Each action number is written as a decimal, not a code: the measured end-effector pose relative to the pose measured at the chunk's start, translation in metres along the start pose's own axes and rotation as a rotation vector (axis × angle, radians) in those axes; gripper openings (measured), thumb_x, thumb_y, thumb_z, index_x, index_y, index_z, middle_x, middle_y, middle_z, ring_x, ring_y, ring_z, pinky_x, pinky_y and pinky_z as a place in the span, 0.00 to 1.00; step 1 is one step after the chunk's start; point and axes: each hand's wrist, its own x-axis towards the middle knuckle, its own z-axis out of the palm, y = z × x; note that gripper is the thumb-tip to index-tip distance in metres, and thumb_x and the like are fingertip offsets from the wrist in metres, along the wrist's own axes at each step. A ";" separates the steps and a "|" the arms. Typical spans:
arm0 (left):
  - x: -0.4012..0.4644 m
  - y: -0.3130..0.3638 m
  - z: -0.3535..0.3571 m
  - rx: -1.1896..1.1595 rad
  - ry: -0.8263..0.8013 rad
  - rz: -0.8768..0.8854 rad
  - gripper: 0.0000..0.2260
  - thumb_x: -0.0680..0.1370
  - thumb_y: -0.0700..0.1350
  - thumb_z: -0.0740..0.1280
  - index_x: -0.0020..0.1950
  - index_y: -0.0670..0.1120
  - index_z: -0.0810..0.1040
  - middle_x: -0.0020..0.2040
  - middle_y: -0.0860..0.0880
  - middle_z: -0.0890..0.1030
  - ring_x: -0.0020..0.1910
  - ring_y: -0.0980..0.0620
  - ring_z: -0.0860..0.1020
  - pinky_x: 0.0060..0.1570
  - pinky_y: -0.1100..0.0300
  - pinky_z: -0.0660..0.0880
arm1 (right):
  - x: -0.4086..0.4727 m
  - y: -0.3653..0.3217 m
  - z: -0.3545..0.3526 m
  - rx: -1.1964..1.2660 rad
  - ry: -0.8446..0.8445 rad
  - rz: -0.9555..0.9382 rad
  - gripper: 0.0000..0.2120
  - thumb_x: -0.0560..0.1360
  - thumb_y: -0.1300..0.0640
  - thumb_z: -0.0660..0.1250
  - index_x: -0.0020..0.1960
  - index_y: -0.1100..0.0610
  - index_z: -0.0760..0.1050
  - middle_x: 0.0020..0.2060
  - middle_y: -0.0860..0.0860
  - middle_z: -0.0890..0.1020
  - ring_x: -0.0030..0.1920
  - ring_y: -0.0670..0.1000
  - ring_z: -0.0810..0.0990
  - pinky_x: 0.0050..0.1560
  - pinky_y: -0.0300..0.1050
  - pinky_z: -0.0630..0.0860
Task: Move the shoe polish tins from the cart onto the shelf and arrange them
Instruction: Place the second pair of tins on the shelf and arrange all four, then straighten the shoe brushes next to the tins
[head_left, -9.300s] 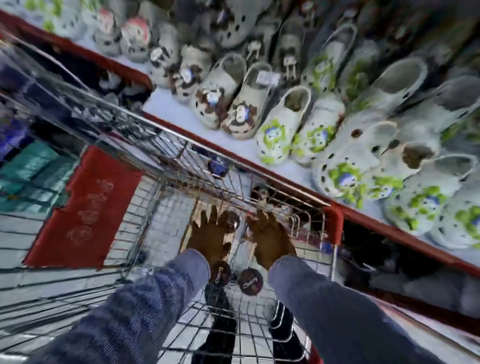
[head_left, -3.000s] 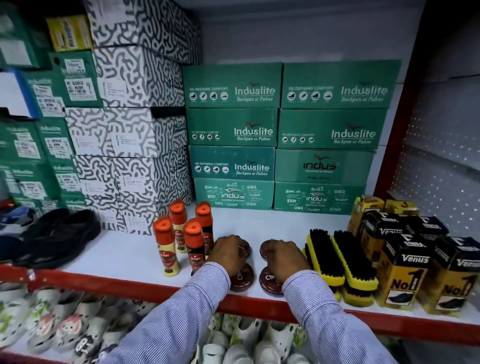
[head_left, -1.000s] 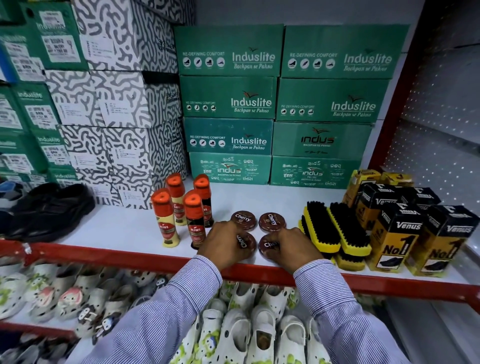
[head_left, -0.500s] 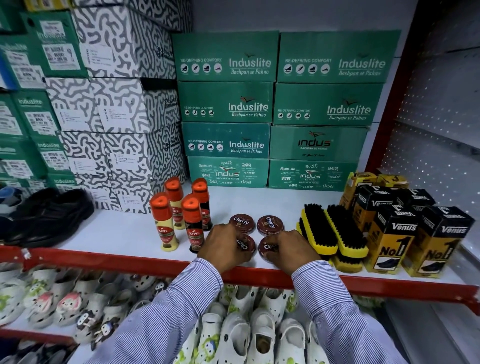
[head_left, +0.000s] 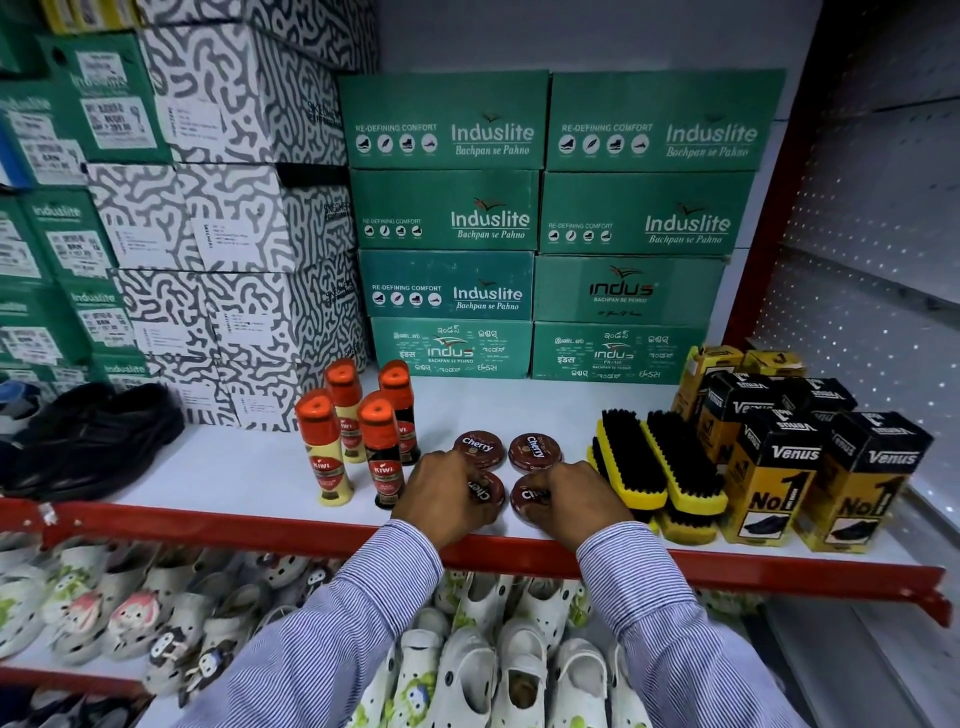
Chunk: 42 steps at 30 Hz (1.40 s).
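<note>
Four round brown "Cherry" shoe polish tins lie flat in a two-by-two block on the white shelf (head_left: 249, 467). The back left tin (head_left: 478, 448) and back right tin (head_left: 535, 451) are uncovered. My left hand (head_left: 447, 493) rests over the front left tin (head_left: 488, 491), fingers curled on it. My right hand (head_left: 569, 499) covers most of the front right tin (head_left: 524, 499) in the same way. The cart is out of view.
Several orange-capped Kiwi polish bottles (head_left: 358, 436) stand just left of the tins. Yellow brushes (head_left: 660, 467) and Venus boxes (head_left: 810, 457) stand to the right. Green shoe boxes (head_left: 540, 223) fill the back. A red rail (head_left: 260, 525) edges the shelf, with white clogs (head_left: 467, 649) below.
Both hands came off the back tins to the front pair about a second ago and have stayed on them since. The view has shifted slightly.
</note>
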 end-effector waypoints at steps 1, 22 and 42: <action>0.000 0.000 0.000 0.003 -0.002 0.002 0.16 0.69 0.57 0.76 0.52 0.51 0.88 0.49 0.46 0.88 0.46 0.49 0.85 0.50 0.56 0.82 | 0.000 0.000 0.000 0.001 -0.001 0.002 0.09 0.72 0.51 0.68 0.51 0.45 0.83 0.48 0.56 0.86 0.50 0.57 0.82 0.51 0.47 0.79; -0.023 0.051 -0.002 0.351 0.171 0.355 0.37 0.79 0.56 0.60 0.82 0.51 0.42 0.83 0.43 0.37 0.80 0.35 0.35 0.76 0.31 0.42 | -0.055 0.016 -0.040 -0.133 0.455 -0.041 0.31 0.80 0.51 0.58 0.79 0.53 0.51 0.80 0.53 0.47 0.80 0.56 0.43 0.78 0.51 0.46; 0.004 0.126 0.081 0.128 -0.064 0.491 0.25 0.81 0.47 0.55 0.78 0.45 0.64 0.79 0.46 0.66 0.81 0.48 0.60 0.80 0.54 0.50 | -0.079 0.106 -0.053 -0.189 0.194 -0.021 0.29 0.77 0.60 0.55 0.78 0.61 0.54 0.79 0.57 0.57 0.79 0.54 0.53 0.77 0.46 0.49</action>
